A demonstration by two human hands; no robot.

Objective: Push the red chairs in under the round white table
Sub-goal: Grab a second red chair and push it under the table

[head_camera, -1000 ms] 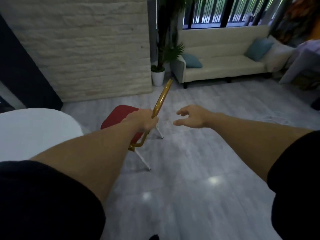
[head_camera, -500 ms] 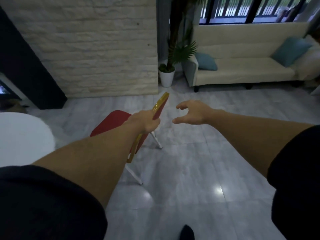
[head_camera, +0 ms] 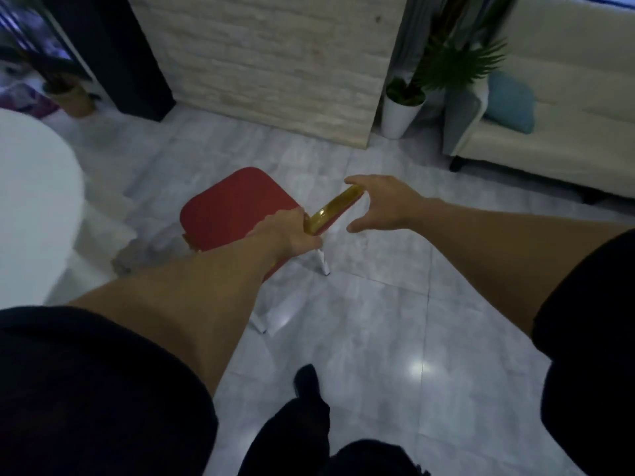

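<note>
A red chair point(head_camera: 233, 207) with a gold-edged backrest point(head_camera: 331, 211) and white legs stands on the grey floor, its seat facing the round white table point(head_camera: 31, 207) at the left edge. My left hand point(head_camera: 292, 235) is shut on the near end of the backrest's top edge. At the far end of the same edge, my right hand point(head_camera: 381, 207) has its fingers spread, with the fingertips touching or just over the gold rim. A gap of floor separates the seat from the table.
A pale brick wall point(head_camera: 275, 63) rises behind the chair. A white potted plant point(head_camera: 400, 108) and a cream sofa point(head_camera: 556, 139) with a teal cushion stand at the right. My dark-clad leg and foot point(head_camera: 305, 400) are on the tiles below.
The view has swung left and down, the chair now seen more from above. My right hand has closed in on the far end of the backrest. The left hand keeps its grip.
</note>
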